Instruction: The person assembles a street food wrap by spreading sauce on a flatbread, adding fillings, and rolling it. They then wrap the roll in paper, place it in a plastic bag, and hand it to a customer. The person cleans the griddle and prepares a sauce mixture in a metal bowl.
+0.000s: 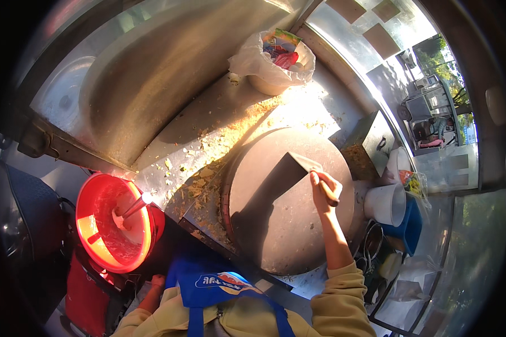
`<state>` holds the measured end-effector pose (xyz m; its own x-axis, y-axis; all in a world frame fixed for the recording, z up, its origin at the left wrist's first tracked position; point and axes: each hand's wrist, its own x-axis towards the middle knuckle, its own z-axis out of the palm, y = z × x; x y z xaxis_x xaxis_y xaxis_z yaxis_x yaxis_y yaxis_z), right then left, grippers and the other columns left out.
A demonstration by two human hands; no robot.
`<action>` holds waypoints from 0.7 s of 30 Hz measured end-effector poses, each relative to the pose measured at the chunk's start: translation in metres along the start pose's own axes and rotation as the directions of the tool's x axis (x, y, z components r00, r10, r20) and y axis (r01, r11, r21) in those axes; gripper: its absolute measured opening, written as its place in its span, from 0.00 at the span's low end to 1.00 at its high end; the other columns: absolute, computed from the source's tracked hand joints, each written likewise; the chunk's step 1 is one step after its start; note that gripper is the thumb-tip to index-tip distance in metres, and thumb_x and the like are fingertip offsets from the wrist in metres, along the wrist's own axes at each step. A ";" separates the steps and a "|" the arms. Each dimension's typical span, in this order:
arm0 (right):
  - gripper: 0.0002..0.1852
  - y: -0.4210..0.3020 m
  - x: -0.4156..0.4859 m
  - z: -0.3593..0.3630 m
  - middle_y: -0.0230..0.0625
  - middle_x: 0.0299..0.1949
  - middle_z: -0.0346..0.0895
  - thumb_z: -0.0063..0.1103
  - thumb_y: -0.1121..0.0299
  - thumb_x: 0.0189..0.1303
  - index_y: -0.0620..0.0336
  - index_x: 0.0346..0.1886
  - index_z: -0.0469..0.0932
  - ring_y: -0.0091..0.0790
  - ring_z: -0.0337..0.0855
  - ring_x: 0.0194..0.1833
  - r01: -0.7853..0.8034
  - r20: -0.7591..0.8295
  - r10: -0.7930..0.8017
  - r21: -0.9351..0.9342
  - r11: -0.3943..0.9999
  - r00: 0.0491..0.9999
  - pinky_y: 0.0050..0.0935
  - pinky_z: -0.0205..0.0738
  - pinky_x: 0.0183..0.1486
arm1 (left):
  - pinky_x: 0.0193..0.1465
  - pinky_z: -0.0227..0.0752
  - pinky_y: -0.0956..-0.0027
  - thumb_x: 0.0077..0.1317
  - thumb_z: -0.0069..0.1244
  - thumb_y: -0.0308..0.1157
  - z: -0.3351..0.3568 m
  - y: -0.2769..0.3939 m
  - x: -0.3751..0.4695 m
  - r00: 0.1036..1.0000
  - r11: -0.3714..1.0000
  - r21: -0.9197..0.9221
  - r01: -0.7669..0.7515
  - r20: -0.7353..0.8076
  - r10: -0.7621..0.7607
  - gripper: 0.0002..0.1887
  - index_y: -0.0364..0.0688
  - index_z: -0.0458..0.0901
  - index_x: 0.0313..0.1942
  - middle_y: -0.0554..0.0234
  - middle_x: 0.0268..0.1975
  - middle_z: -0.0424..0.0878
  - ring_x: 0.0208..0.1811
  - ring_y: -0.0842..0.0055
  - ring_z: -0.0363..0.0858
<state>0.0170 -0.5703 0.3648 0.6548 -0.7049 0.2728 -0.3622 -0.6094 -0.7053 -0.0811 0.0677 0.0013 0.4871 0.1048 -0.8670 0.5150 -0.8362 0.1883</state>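
My right hand (324, 185) grips the wooden handle (329, 195) of a flat metal scraper. Its blade (305, 161) is over the upper middle of a round, flat griddle (295, 236), whose surface carries no food. I cannot tell whether the blade touches the griddle. A long dark shadow of my arm and the scraper falls across the plate. Low on the left, my left hand (157, 281) hangs beside my blue apron (211, 286), below a red plastic bucket (84, 227). It is small and dim, so its fingers and anything in them cannot be made out.
A stick-like utensil (137, 205) stands in the bucket, which has pale residue inside. Crumbs (219, 147) litter the metal counter behind the griddle. A plastic-lined tub (270, 84) stands at the back. To the right are a metal box (369, 145), a white container (386, 204) and a blue bin (411, 227).
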 end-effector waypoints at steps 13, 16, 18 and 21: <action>0.07 0.078 0.016 -0.064 0.46 0.30 0.82 0.60 0.67 0.51 0.60 0.27 0.83 0.43 0.83 0.28 -0.094 -0.198 0.046 -0.242 0.966 0.979 0.31 0.76 0.33 | 0.49 0.75 0.60 0.53 0.49 0.42 -0.018 0.085 0.056 0.973 0.926 0.301 -0.229 0.033 0.230 0.16 0.43 0.86 0.36 0.47 0.39 0.83 0.46 0.57 0.81; 0.06 0.020 -0.089 -0.043 0.48 0.35 0.82 0.62 0.75 0.49 0.65 0.32 0.81 0.37 0.86 0.33 0.185 0.025 -0.186 0.057 0.981 0.982 0.27 0.78 0.37 | 0.49 0.75 0.60 0.53 0.49 0.42 -0.004 0.053 0.073 0.960 0.890 0.381 -0.252 -0.017 0.279 0.16 0.42 0.85 0.36 0.47 0.40 0.83 0.45 0.57 0.81; 0.09 -0.008 -0.170 -0.069 0.48 0.39 0.82 0.64 0.74 0.50 0.64 0.36 0.81 0.38 0.86 0.32 0.208 0.160 -0.231 0.148 0.967 0.960 0.27 0.79 0.35 | 0.49 0.75 0.59 0.53 0.49 0.42 0.007 0.060 0.077 0.978 0.918 0.346 -0.191 -0.010 0.207 0.18 0.40 0.85 0.37 0.47 0.41 0.83 0.45 0.57 0.81; 0.14 -0.050 -0.277 -0.122 0.47 0.39 0.82 0.60 0.59 0.58 0.57 0.42 0.81 0.41 0.84 0.40 -0.173 0.318 0.122 0.139 0.975 0.940 0.21 0.72 0.49 | 0.50 0.74 0.59 0.53 0.49 0.42 0.008 0.094 0.042 0.966 0.931 0.290 -0.221 -0.067 0.250 0.18 0.40 0.85 0.38 0.46 0.42 0.82 0.46 0.56 0.81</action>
<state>-0.2277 -0.3891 0.4043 0.7825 -0.6216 -0.0372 -0.3744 -0.4218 -0.8258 -0.0180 -0.0106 -0.0215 0.6464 -0.0722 -0.7595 0.1673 -0.9579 0.2334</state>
